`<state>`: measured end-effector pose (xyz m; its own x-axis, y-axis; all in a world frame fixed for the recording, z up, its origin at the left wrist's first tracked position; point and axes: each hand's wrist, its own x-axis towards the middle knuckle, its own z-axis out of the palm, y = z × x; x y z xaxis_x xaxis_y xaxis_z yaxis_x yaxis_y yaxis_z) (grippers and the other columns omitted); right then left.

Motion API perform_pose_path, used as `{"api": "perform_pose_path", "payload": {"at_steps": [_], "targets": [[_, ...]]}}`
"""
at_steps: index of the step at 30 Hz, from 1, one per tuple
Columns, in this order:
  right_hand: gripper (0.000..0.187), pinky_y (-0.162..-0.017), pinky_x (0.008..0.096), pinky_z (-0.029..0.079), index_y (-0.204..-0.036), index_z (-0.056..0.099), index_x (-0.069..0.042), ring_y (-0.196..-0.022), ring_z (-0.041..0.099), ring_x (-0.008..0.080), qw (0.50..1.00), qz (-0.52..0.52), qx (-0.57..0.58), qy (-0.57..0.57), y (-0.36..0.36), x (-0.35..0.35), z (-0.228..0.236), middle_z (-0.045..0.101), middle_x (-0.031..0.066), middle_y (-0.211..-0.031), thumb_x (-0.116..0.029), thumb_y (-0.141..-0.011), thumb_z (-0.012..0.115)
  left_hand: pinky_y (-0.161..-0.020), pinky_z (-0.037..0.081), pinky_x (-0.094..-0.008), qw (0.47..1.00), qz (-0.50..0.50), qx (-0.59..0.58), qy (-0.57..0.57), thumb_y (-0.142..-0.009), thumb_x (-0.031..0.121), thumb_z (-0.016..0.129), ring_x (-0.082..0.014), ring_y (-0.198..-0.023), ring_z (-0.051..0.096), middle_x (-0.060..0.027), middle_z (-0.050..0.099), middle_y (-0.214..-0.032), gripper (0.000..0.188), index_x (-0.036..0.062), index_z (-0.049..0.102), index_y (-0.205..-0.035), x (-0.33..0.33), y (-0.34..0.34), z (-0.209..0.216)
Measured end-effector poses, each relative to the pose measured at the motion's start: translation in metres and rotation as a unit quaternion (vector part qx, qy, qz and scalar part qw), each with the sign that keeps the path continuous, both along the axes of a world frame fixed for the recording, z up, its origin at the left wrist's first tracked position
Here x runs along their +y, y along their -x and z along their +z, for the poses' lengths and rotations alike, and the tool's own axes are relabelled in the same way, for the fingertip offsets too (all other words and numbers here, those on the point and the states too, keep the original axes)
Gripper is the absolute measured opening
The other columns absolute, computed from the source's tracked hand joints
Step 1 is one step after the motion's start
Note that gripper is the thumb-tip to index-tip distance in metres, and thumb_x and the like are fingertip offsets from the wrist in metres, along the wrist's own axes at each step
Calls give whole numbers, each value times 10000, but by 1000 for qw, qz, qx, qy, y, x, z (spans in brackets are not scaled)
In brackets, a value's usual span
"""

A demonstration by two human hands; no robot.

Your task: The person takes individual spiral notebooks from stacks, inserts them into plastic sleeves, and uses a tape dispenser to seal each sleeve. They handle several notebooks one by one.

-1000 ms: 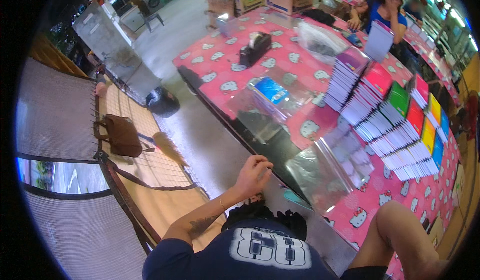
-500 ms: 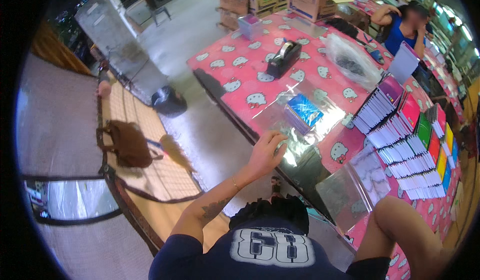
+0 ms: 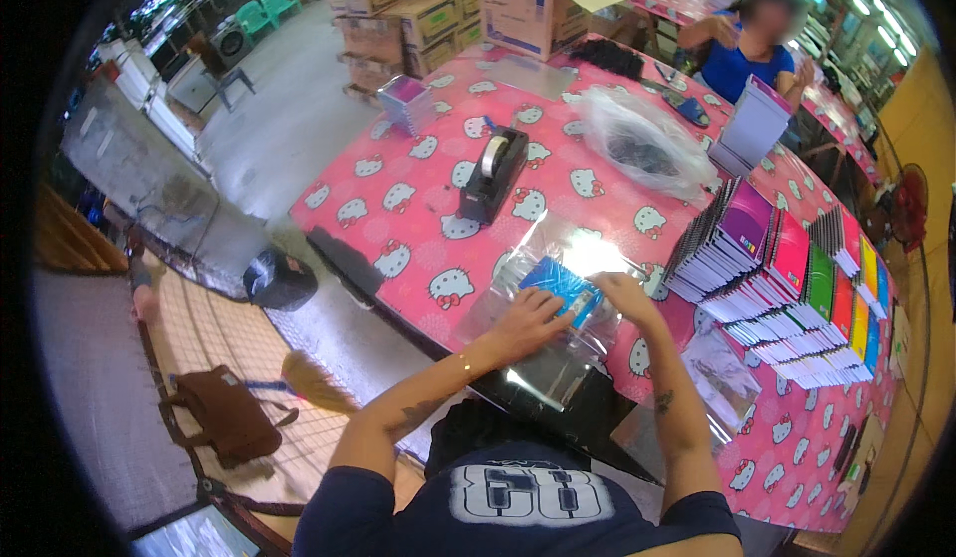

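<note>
Tabletop pink, repeating white cat-face print, red bows. Single notebook bright blue. Stacked notebooks: covers purple, pink, green, red, yellow, blue, page edges white. Tape dispenser black. Shirt navy, white print. Bag brown. Chairs green. Co-worker's top blue. Cartons brown

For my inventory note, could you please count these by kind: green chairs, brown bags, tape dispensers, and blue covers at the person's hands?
Green chairs: 2
Brown bag: 1
Tape dispenser: 1
Blue cover at the left hand and right hand: 1
Total: 5
</note>
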<state>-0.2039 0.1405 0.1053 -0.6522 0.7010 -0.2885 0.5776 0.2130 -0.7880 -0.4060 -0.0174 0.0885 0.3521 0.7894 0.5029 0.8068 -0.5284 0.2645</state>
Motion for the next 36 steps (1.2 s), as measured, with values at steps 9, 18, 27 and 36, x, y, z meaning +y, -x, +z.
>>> {"api": "perform_pose_path", "payload": {"at_steps": [9,18,27,36], "targets": [[623,-1023,363,485,-1480,434,-32,-1206,599,258,948,-89,234,198,-25,-54,-1,593,132,-1323,-176,-914,652,-1069,417,-397,857,-54,-383,341,-873,25,571,-349,-1282,527,-229,516,-1411,648,10,392,-1495,31,86,-14],[883,-1135,456,368,-1439,455,-130,-1397,410,315,933,-268,230,-68,33,-115,-41,450,152,-1479,-165,-679,904,-1055,440,-379,839,-165,-368,364,-809,104,773,-243,-1239,535,-146,510,-1309,757,-8,375,-1444,57,93,-43],[252,-1179,560,223,-1015,711,-185,-1376,455,304,894,-102,-27,-435,68,-132,115,564,74,-1391,-244,-789,804,-586,470,-264,792,176,-493,315,-887,234,739,-116,-676,589,-24,636,-836,328,-36,697,-1068,139,245,3],[323,-1071,498,326,-1112,695,-168,-1158,584,233,873,-151,-54,-461,112,-137,109,650,26,-1195,-248,-812,784,-527,410,-221,774,140,-564,253,-914,196,708,-77,-635,587,9,665,-811,186,26,712,-989,128,222,-16]]}}
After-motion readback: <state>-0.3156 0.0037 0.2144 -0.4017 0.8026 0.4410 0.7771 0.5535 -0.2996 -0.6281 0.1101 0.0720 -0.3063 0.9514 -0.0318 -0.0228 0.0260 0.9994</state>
